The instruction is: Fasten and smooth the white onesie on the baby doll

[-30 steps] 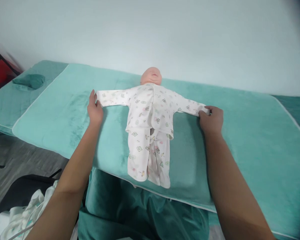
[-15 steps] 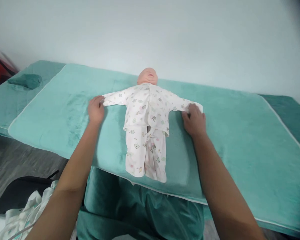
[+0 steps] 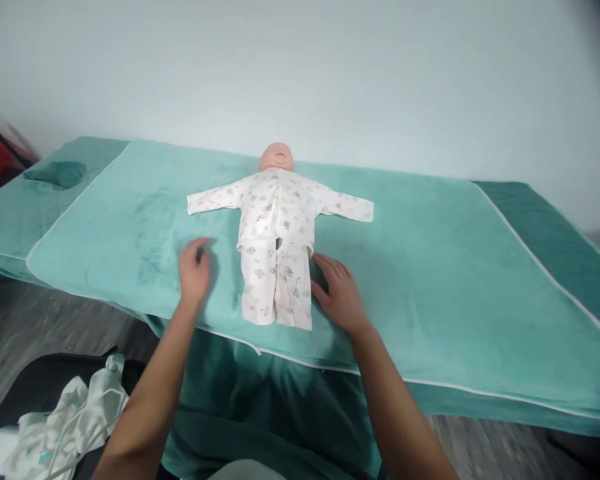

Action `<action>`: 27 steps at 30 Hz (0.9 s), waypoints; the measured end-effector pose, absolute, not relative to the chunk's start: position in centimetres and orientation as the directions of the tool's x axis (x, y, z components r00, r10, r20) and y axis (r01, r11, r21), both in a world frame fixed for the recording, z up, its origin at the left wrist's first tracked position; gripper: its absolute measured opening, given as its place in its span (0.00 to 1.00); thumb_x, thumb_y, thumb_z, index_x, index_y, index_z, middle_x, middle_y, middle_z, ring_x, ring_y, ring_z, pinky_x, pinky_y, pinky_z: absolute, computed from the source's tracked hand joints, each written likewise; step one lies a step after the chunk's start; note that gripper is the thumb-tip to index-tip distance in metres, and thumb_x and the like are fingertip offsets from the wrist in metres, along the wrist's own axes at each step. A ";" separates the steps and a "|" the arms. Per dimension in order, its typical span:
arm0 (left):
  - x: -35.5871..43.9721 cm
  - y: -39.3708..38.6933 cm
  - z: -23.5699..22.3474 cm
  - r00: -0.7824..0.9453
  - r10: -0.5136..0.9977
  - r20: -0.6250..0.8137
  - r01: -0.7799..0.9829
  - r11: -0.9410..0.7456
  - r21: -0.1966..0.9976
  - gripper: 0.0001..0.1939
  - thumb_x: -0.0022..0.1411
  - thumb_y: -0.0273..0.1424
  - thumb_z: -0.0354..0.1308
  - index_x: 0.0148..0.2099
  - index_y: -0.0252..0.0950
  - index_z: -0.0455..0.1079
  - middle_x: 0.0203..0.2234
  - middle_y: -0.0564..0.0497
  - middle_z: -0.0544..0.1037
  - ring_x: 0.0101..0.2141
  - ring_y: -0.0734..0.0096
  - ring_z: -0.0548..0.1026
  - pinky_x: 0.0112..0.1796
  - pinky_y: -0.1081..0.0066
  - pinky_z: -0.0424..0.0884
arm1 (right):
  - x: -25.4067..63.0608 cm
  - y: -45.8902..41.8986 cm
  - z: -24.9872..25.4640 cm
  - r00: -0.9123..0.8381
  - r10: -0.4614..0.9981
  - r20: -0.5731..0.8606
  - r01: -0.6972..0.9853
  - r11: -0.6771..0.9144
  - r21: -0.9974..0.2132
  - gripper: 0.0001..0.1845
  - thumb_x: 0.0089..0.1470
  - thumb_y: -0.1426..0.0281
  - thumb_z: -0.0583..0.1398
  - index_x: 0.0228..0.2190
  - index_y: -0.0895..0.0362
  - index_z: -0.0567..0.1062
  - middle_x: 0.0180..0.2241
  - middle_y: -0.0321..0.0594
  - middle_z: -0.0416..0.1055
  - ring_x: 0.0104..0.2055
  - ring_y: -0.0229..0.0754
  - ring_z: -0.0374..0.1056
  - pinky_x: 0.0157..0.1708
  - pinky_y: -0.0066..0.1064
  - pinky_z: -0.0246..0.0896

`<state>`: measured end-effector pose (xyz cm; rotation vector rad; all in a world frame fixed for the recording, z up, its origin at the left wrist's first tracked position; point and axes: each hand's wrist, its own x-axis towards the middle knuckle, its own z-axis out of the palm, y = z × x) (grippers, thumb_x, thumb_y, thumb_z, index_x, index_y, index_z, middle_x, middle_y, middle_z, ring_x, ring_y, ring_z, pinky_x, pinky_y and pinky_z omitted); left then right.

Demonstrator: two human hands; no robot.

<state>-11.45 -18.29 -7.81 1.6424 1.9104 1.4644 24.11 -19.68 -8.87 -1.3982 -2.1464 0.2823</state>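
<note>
A baby doll [image 3: 277,227] in white printed pyjamas lies on its back on a teal towel [image 3: 430,280], arms spread out to both sides. My left hand [image 3: 194,271] hovers over the towel left of the doll's legs, fingers loosely curled, holding nothing. My right hand [image 3: 337,295] rests flat and open on the towel just right of the doll's trouser legs, close to the fabric.
The towel covers a darker teal bed [image 3: 545,213] against a white wall. A folded teal cloth [image 3: 55,174] lies at the far left. A heap of white clothing [image 3: 65,427] sits low on the left. Grey floor shows below the bed edge.
Both hands have let go of the doll's sleeve ends and drawn back toward me, now beside the legs. The camera has pulled back, so the doll looks smaller.
</note>
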 end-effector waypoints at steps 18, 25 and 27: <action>-2.3 -30.6 -7.7 0.049 0.775 0.630 0.621 -0.517 0.589 0.13 0.70 0.24 0.57 0.54 0.40 0.73 0.40 0.48 0.79 0.41 0.67 0.76 0.42 0.66 0.74 | 18.1 -30.7 -6.1 -0.075 0.903 0.424 0.469 0.407 -0.784 0.07 0.67 0.71 0.59 0.34 0.53 0.72 0.33 0.36 0.71 0.34 0.39 0.68 0.35 0.33 0.62; -3.4 -32.0 -6.4 -0.062 0.748 0.661 0.580 -0.512 0.633 0.10 0.69 0.22 0.57 0.48 0.39 0.74 0.38 0.49 0.77 0.40 0.69 0.77 0.41 0.68 0.75 | 19.3 -32.0 -4.8 -0.135 0.788 0.601 0.700 0.505 -0.505 0.06 0.62 0.76 0.61 0.37 0.52 0.70 0.37 0.39 0.73 0.38 0.43 0.68 0.39 0.36 0.64; -3.6 -32.3 -7.1 -0.053 0.771 0.635 0.585 -0.491 0.646 0.09 0.69 0.23 0.56 0.48 0.39 0.73 0.38 0.49 0.77 0.40 0.69 0.77 0.41 0.68 0.75 | 19.5 -32.0 -5.8 -0.222 0.800 0.557 0.749 0.506 -0.427 0.05 0.63 0.75 0.61 0.37 0.52 0.70 0.37 0.40 0.74 0.39 0.45 0.70 0.39 0.37 0.64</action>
